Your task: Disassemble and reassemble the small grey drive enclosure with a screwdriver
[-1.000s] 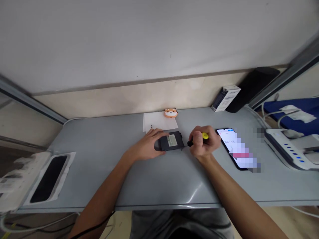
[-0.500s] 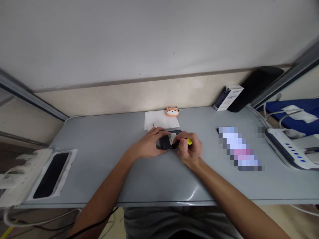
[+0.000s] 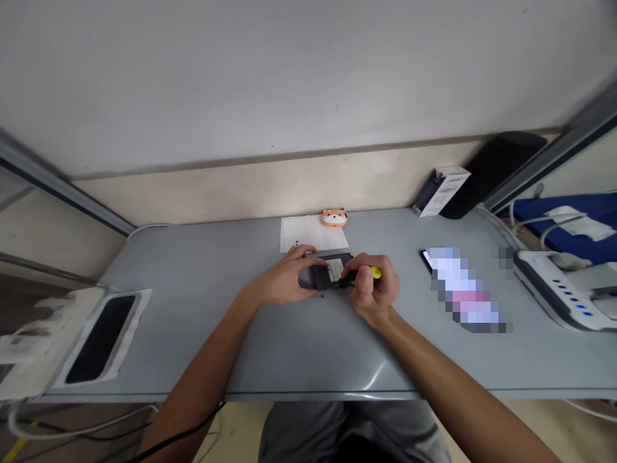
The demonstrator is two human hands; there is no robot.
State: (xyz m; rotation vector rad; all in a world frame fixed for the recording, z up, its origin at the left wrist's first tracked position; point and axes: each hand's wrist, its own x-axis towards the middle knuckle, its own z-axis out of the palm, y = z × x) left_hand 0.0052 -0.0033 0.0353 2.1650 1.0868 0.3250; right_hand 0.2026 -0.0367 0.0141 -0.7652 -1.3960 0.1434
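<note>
A small black device (image 3: pixel 319 278) with a pale label (image 3: pixel 335 270) lies on the grey table in front of me. Thumb and fingers of my left hand (image 3: pixel 285 278) grip its left end from both sides. My right hand (image 3: pixel 375 284) is closed round a yellow-and-black screwdriver (image 3: pixel 375 273), whose dark shaft end points left onto the device's right part. The tip itself is too small to make out. Behind the device is a white paper sheet (image 3: pixel 301 233) with a few tiny dark specks, and an orange animal-faced case (image 3: pixel 334 218) sits at its right corner.
At the right lie a phone with a pixelated screen (image 3: pixel 463 289) and a white power strip (image 3: pixel 554 289). A small box (image 3: pixel 441 191) leans by a black cylinder (image 3: pixel 496 170) at the back right. A dark phone (image 3: pixel 101 337) and another power strip (image 3: pixel 72 334) are at the left.
My right hand and the screwdriver have shifted slightly right, uncovering more of the label. The left hand still holds the device. The camera view has moved a little.
</note>
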